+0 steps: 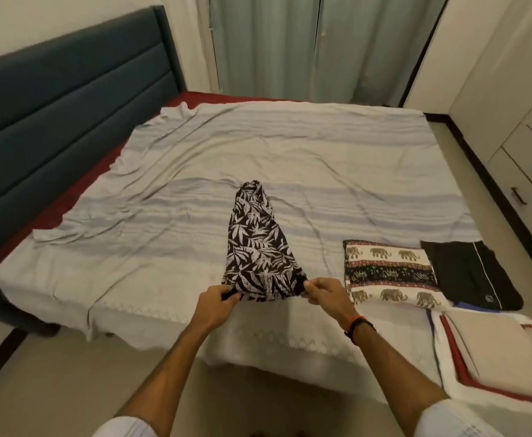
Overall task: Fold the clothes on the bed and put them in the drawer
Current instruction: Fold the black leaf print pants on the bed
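Leaf-print garment (260, 244): black with pale leaves, laid lengthwise on the bed, narrow end away from the person, wide end at the near edge, where both hands hold it.
Left hand (217, 299): fingers curled round the garment's near left corner, gripping it.
Right hand (323, 291): thumb and fingers pinch the near right corner; a dark band with an orange strip circles the wrist (357, 328).
Bed (170, 313): covered by a pale grey striped sheet, rumpled toward the headboard; red mattress edge shows along the left side.
Elephant-print cloth (391, 274): folded, lying right of the garment, apart from it.
Black cloth (469, 272): folded, with a thin white stripe, just beside the elephant print, at the right edge of the bed.
Stack (492, 351): white, red and beige folded pieces at the near right corner.
Headboard (53, 99): dark blue, padded, at left.
Drawers (529, 171): white fronts with dark handles, on the right wall, all closed.
Curtain (315, 45): pale, behind the bed.
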Demonstrator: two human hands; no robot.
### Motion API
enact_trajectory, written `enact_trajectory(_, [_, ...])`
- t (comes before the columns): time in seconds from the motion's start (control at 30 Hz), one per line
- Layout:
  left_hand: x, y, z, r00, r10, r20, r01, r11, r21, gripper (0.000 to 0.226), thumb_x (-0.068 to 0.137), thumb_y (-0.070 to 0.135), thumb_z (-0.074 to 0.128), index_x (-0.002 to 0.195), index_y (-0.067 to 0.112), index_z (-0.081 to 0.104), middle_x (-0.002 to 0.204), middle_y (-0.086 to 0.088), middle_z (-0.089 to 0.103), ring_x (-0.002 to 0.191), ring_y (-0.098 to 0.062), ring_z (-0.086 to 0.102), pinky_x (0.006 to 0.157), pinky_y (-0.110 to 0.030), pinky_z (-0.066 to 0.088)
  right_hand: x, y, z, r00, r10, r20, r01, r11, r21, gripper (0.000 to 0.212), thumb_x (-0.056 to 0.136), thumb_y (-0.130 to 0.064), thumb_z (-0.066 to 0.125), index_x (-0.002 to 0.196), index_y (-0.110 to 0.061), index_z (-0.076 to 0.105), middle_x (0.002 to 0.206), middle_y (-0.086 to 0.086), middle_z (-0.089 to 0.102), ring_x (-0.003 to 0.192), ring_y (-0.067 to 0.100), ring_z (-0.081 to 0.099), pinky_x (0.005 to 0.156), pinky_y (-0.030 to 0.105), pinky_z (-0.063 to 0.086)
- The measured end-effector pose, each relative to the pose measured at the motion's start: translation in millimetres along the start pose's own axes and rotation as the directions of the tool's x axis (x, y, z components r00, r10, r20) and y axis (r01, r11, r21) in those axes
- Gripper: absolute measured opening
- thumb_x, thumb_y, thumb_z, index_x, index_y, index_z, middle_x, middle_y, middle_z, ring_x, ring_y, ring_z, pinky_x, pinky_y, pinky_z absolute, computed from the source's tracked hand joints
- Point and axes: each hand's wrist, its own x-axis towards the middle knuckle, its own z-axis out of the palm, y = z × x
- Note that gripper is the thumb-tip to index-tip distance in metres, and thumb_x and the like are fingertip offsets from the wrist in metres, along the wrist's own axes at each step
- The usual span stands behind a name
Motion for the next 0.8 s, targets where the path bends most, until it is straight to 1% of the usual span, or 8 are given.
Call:
enact_trajectory(0.03, [-6,-6,4,1.000,0.001,0.018,-0.001,1.000,0.013,0.010,0.094,0.027,0.064,0.092,0.019,0.069,0.085,-0.001,0.068,0.076,-0.015,0.061,0.058,-0.019,0.041,-6,8,2,1.000,0.020,0.009,-0.020,1.000,-0.024,0.019,0.096,-0.022,0.062,0.083,-0.012,0.071,0.086,0.007,0.075,0.087,0.017,0.073,0.086,0.038,0.059])
enact_trajectory(0.1, [-20,-19,13,0.998,-0.018,0.056,0.017,1.000,0.016,0.017,0.094,0.027,0.064,0.102,0.015,0.071,0.091,0.000,0.068,0.082,-0.015,0.062,0.065,-0.020,0.043,-22,25,6,0.998,0.065,0.012,-0.064,0.997,-0.049,0.019,0.096,-0.025,0.062,0.086,-0.011,0.072,0.087,0.006,0.075,0.087,0.015,0.072,0.085,0.036,0.059])
enact_trajectory(0.17, [-32,-29,20,0.996,-0.024,0.089,0.022,1.000,0.020,0.020,0.094,0.028,0.064,0.106,0.013,0.071,0.093,0.000,0.068,0.085,-0.015,0.063,0.070,-0.021,0.043,-35,39,9,0.996,0.087,0.008,-0.086,0.995,-0.054,0.019,0.096,-0.025,0.062,0.088,-0.011,0.072,0.088,0.005,0.075,0.088,0.015,0.072,0.085,0.034,0.059])
enact_trajectory(0.27, [-47,-37,29,0.995,-0.025,0.099,0.020,0.999,0.048,0.019,0.095,0.027,0.062,0.102,0.012,0.071,0.088,0.000,0.067,0.081,-0.014,0.061,0.059,-0.017,0.039,-49,50,12,0.995,0.099,-0.008,-0.099,0.993,-0.068,0.019,0.096,-0.025,0.062,0.089,-0.011,0.072,0.090,0.005,0.075,0.089,0.015,0.072,0.082,0.029,0.058])
enact_trajectory(0.33, [-58,-40,36,0.993,-0.032,0.112,0.024,0.997,0.079,0.020,0.095,0.027,0.061,0.100,0.011,0.071,0.084,0.000,0.065,0.078,-0.014,0.059,0.056,-0.016,0.036,-58,59,12,0.995,0.099,-0.013,-0.100,0.992,-0.072,0.019,0.096,-0.025,0.062,0.088,-0.011,0.072,0.090,0.006,0.075,0.089,0.016,0.072,0.081,0.029,0.058])
enact_trajectory(0.5, [-82,-42,52,0.994,-0.070,0.090,0.062,0.994,0.095,0.019,0.094,0.025,0.062,0.100,0.008,0.071,0.093,-0.004,0.068,0.090,-0.018,0.060,0.074,-0.023,0.041,-74,78,5,0.996,0.092,-0.005,-0.092,0.990,-0.106,0.019,0.096,-0.024,0.062,0.081,-0.015,0.070,0.087,0.006,0.074,0.087,0.018,0.072,0.084,0.035,0.059])
enact_trajectory(0.63, [-93,-41,61,0.994,-0.079,0.081,0.071,0.992,0.100,0.019,0.094,0.024,0.063,0.095,0.007,0.071,0.092,-0.007,0.069,0.090,-0.020,0.061,0.072,-0.023,0.039,-82,86,-1,0.996,0.091,-0.013,-0.092,0.991,-0.093,0.019,0.096,-0.024,0.062,0.081,-0.015,0.070,0.088,0.007,0.074,0.088,0.019,0.072,0.086,0.039,0.059])
enact_trajectory(0.8, [-95,-41,64,0.992,-0.099,0.082,0.092,0.992,0.088,0.022,0.094,0.025,0.063,0.097,0.006,0.072,0.096,-0.010,0.072,0.092,-0.022,0.063,0.075,-0.025,0.043,-85,86,-4,0.997,0.077,-0.004,-0.077,0.992,-0.104,0.020,0.096,-0.023,0.062,0.079,-0.016,0.070,0.090,0.009,0.074,0.090,0.021,0.071,0.087,0.040,0.059])
